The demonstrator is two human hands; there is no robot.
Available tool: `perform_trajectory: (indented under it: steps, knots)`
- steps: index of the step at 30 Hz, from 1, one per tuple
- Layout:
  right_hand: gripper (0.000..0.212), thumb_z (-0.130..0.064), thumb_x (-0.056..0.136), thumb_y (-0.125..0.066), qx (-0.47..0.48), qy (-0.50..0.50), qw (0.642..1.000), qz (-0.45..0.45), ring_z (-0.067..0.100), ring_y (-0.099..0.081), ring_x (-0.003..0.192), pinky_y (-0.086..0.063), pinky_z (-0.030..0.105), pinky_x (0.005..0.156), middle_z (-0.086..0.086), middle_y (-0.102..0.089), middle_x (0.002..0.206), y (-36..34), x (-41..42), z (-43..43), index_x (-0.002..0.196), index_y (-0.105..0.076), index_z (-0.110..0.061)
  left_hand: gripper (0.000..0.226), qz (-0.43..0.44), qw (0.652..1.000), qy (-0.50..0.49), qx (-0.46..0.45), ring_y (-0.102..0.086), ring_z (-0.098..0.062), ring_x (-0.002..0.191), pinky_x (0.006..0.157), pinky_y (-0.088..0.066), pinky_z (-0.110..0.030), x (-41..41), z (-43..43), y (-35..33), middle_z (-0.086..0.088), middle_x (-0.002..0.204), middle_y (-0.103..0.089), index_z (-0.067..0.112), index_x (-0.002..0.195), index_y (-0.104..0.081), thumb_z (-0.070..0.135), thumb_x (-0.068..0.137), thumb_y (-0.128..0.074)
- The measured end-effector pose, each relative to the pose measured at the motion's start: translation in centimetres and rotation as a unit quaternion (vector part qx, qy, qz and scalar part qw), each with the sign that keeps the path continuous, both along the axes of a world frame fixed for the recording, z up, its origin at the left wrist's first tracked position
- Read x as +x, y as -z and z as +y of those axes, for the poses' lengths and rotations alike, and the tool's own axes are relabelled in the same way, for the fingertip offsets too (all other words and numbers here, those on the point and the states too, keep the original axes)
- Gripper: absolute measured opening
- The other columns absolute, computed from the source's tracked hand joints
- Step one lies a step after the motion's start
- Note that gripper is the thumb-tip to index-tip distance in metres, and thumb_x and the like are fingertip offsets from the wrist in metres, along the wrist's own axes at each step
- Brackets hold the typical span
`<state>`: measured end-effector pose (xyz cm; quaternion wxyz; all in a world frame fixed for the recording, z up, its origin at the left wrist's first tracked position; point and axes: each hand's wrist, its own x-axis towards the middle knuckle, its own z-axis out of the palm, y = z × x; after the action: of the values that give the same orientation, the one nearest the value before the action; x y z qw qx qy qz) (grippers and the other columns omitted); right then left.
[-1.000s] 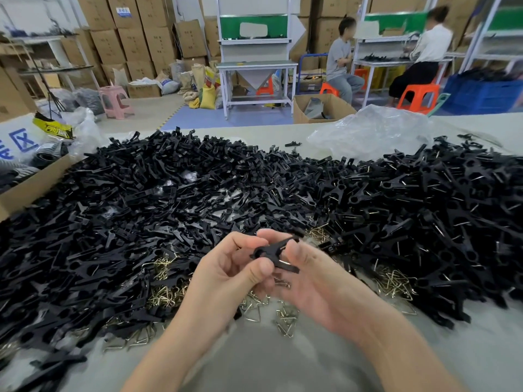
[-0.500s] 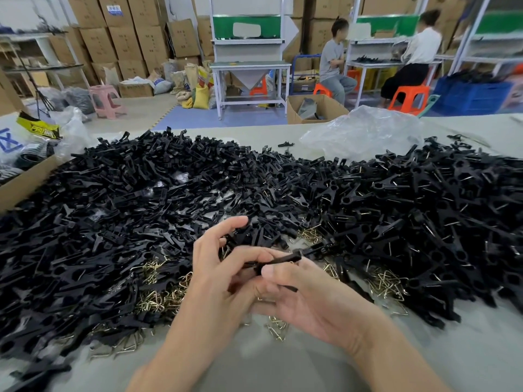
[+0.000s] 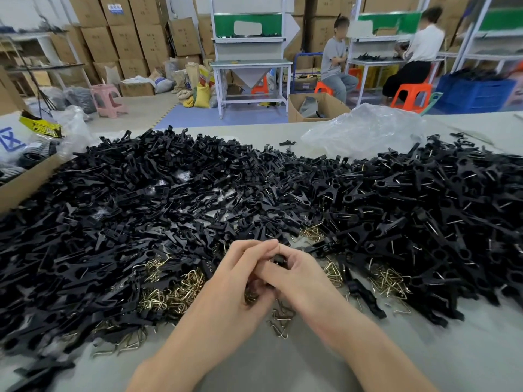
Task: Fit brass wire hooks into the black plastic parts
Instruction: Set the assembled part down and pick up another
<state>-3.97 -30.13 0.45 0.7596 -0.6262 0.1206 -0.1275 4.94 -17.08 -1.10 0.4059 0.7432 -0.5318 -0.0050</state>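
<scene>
Two grips have drawn tight together: the left grip [image 3: 240, 281] and right grip [image 3: 301, 275] now curl round one black plastic part [image 3: 278, 260], nearly hiding it, just above the brass wire hooks [image 3: 175, 292] on the bench [image 3: 283, 366]. Likely a hook is being pressed home.

The black plastic part [image 3: 279, 259], plainly shown 1 second ago, is now almost hidden, as the left hand [image 3: 226, 281] and right hand [image 3: 301, 275] are closed together around it.

Heaped wide, black plastic parts [image 3: 254, 188] — brass wire hooks [image 3: 175, 295] clustered at their near edge.
</scene>
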Motion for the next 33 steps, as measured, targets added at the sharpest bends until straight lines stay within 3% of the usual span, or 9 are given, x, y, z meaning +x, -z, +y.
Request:
perform_trajectory:
  steps: [8, 11, 14, 18, 21, 25, 27, 30, 33]
  knots:
    - [0.011, -0.012, 0.095, -0.067, -0.014, -0.012, 1.0, 0.012, 0.001, -0.064, 0.06, -0.045, 0.01, 0.051, -0.003, -0.072, 0.072, 0.3, 0.1, -0.1, 0.102, -0.074, -0.007, 0.053, -0.024, 1.0, 0.008, 0.005, -0.06, -0.004, 0.107, 0.082, -0.05, -0.02, -0.1, 0.2, -0.3, 0.025, 0.129, -0.04, 0.066, 0.128, -0.039, 0.045, 0.085, -0.062]
    - [0.012, -0.017, 0.095, -0.069, -0.018, -0.022, 1.0, 0.01, 0.01, -0.067, 0.077, -0.052, 0.019, 0.069, 0.0, -0.073, 0.081, 0.1, 0.2, -0.1, 0.105, -0.074, -0.011, 0.052, -0.028, 1.0, 0.004, 0.004, -0.061, -0.006, 0.105, 0.08, -0.054, -0.025, -0.1, 0.2, -0.5, 0.025, 0.129, -0.04, 0.066, 0.127, -0.039, 0.045, 0.085, -0.061]
    - [0.025, -0.023, 0.093, -0.071, -0.001, -0.048, 0.999, -0.005, 0.021, -0.065, 0.088, -0.054, 0.034, 0.084, 0.006, -0.072, 0.093, 0.1, 0.3, -0.2, 0.113, -0.071, -0.009, 0.049, 0.0, 1.0, 0.005, -0.012, -0.063, -0.011, 0.102, 0.074, -0.057, -0.029, 0.0, 0.3, -0.7, 0.02, 0.13, -0.044, 0.061, 0.126, -0.047, 0.042, 0.084, -0.063]
    - [0.033, -0.034, 0.093, -0.071, 0.048, -0.115, 0.992, -0.015, 0.016, -0.068, 0.094, -0.055, 0.031, 0.082, 0.005, -0.073, 0.102, -0.1, 0.0, -0.7, 0.121, -0.069, -0.017, 0.029, 0.013, 0.998, -0.006, -0.056, -0.062, -0.01, 0.108, 0.084, -0.05, -0.017, 0.5, 0.3, -1.1, 0.016, 0.125, -0.051, 0.045, 0.119, -0.058, 0.04, 0.09, -0.061]
    - [0.031, -0.042, 0.095, -0.066, 0.09, -0.135, 0.987, -0.017, 0.017, -0.066, 0.083, -0.054, 0.031, 0.076, 0.004, -0.07, 0.095, 0.1, -0.3, -1.5, 0.111, -0.073, -0.016, 0.024, 0.046, 0.995, -0.033, -0.078, -0.061, -0.012, 0.112, 0.088, -0.045, -0.013, 1.0, 0.6, -1.3, 0.015, 0.121, -0.055, 0.041, 0.118, -0.06, 0.044, 0.094, -0.058]
    - [0.027, -0.043, 0.096, -0.061, 0.001, -0.062, 0.998, -0.009, 0.018, -0.065, 0.074, -0.053, 0.029, 0.066, 0.003, -0.075, 0.094, -0.2, -0.1, -2.6, 0.102, -0.077, -0.021, 0.04, 0.055, 0.996, -0.05, -0.045, -0.056, -0.004, 0.114, 0.089, -0.04, -0.009, 0.8, 0.7, -1.1, 0.023, 0.121, -0.054, 0.042, 0.132, -0.051, 0.056, 0.095, -0.049]
    - [0.033, -0.042, 0.092, -0.06, 0.069, 0.051, 0.993, -0.087, 0.021, -0.07, 0.08, -0.057, 0.027, 0.061, 0.008, -0.076, 0.106, -1.6, -0.2, -4.5, 0.112, -0.071, -0.018, 0.038, 0.06, 0.995, -0.059, -0.046, -0.055, -0.002, 0.111, 0.086, -0.04, -0.008, 0.7, 0.8, -1.0, 0.025, 0.118, -0.054, 0.045, 0.133, -0.048, 0.057, 0.098, -0.043]
    - [0.055, -0.048, 0.085, -0.059, 0.205, 0.144, 0.949, -0.193, 0.018, -0.071, 0.11, -0.061, 0.024, 0.075, 0.005, -0.07, 0.128, -3.1, -1.6, -7.5, 0.131, -0.047, -0.02, 0.033, 0.06, 0.995, -0.07, -0.049, -0.055, -0.004, 0.11, 0.086, -0.04, -0.01, 0.4, 0.9, -1.1, 0.024, 0.116, -0.054, 0.045, 0.131, -0.049, 0.055, 0.101, -0.04]
    - [0.063, -0.048, 0.083, -0.064, 0.201, 0.119, 0.963, -0.137, 0.02, -0.072, 0.108, -0.061, 0.026, 0.077, 0.006, -0.071, 0.127, -1.9, -1.6, -7.0, 0.136, -0.052, -0.015, 0.036, 0.042, 0.996, -0.074, -0.037, -0.053, -0.003, 0.115, 0.089, -0.039, -0.009, 0.2, 0.9, -1.2, 0.026, 0.116, -0.053, 0.043, 0.132, -0.05, 0.054, 0.099, -0.039]
